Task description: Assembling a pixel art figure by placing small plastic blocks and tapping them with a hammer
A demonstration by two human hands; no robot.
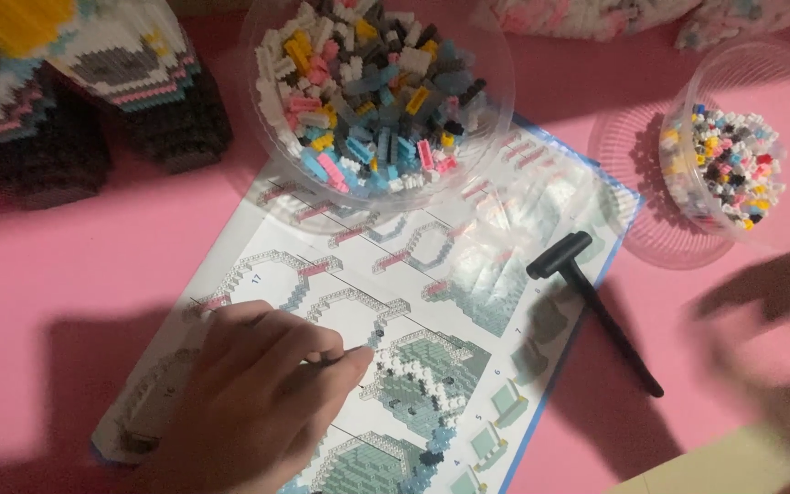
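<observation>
Instruction sheet [468, 302], printed with brick-building diagrams, lies flat on the pink table [75, 265], centre near. Left hand [258, 393] rests on its near left part, fingers pinched on what appears to be a thin pointed tool. Right hand [770, 357], near right, is motion-blurred; its grip cannot be told. Black plastic hammer [592, 302] lies across the sheet's right edge. Large clear bowl of mixed small bricks [372, 91] overlaps the far edge; a smaller bowl [724, 165] stands far right.

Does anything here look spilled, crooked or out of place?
Nothing spilled: the bricks sit inside both clear bowls. The instruction sheet lies askew, its top corner tucked under the big bowl. The right hand is blurred.
</observation>
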